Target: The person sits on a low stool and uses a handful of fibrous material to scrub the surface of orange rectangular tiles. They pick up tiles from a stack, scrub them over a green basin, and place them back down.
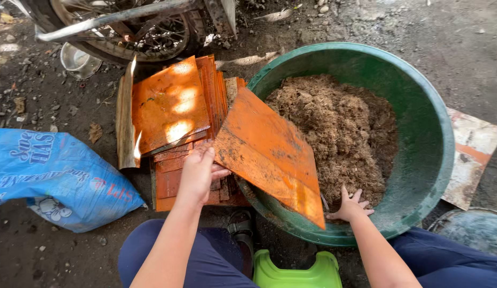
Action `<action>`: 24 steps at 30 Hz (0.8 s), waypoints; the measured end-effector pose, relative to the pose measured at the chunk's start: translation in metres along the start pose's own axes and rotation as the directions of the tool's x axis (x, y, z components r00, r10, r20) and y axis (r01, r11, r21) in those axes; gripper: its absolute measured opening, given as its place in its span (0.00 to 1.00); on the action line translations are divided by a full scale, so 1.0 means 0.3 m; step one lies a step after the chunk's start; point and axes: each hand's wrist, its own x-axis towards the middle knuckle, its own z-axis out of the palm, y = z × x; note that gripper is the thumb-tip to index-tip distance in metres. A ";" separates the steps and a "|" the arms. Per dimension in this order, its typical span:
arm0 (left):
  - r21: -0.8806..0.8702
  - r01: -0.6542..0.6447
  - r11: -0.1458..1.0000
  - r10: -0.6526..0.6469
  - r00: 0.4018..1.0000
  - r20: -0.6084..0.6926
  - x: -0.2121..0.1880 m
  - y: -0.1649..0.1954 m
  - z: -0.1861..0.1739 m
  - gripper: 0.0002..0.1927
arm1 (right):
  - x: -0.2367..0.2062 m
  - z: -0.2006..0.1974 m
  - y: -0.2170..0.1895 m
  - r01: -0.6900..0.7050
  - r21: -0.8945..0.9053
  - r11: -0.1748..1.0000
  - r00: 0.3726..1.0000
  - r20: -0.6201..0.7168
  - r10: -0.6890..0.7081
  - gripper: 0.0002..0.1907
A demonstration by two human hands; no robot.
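**Two hands, one sheet over one basin**

At the bottom centre I am seeing one green stool (296,271). Just above it, my right hand (350,207) is lying fingers spread and released on the brown fibre (334,133) inside the single green basin (424,160). My left hand (198,173), centre frame, is pinching one orange sheet (270,152) by its lower left edge; the sheet is slanting over the basin's rim. Beyond, upper centre-left, one stack of orange sheets (171,104) is lying; one blue sack (51,176) is sitting at the left.
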 end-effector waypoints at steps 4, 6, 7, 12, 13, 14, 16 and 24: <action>-0.051 -0.096 0.994 0.092 0.992 -0.087 -0.055 0.077 -0.016 0.19 | 0.010 0.077 -0.031 0.009 -0.046 0.999 0.998 -0.062 -0.012 0.75; -0.068 -0.123 0.990 0.116 0.989 -0.094 -0.041 0.052 0.006 0.20 | -0.001 0.099 -0.038 0.045 -0.049 0.998 0.992 -0.117 -0.051 0.68; -0.043 -0.109 0.993 0.104 0.989 -0.107 -0.022 0.019 0.038 0.20 | -0.007 0.107 -0.037 0.058 -0.051 0.997 0.986 -0.153 -0.065 0.64; 0.176 -0.028 0.984 0.051 0.991 -0.122 0.050 -0.208 0.179 0.24 | -0.001 0.128 -0.004 0.104 -0.076 0.992 0.966 -0.231 -0.119 0.51; 0.196 -0.062 0.979 0.083 0.991 -0.103 0.053 -0.244 0.187 0.25 | 0.010 0.123 0.003 0.128 -0.037 0.991 0.962 -0.237 -0.134 0.51; 0.220 -0.094 0.971 0.113 0.990 -0.079 0.055 -0.267 0.187 0.25 | 0.019 0.115 0.007 0.152 0.007 0.988 0.959 -0.244 -0.146 0.51; 0.223 -0.028 0.975 0.038 0.998 -0.045 0.066 -0.287 0.176 0.27 | 0.034 0.069 0.005 0.270 0.224 0.936 0.933 -0.303 -0.196 0.50; 0.646 -0.230 0.728 0.261 0.964 0.050 0.023 -0.203 0.186 0.27 | -0.170 -0.341 -0.220 0.518 0.532 0.670 0.854 -0.284 -0.436 0.30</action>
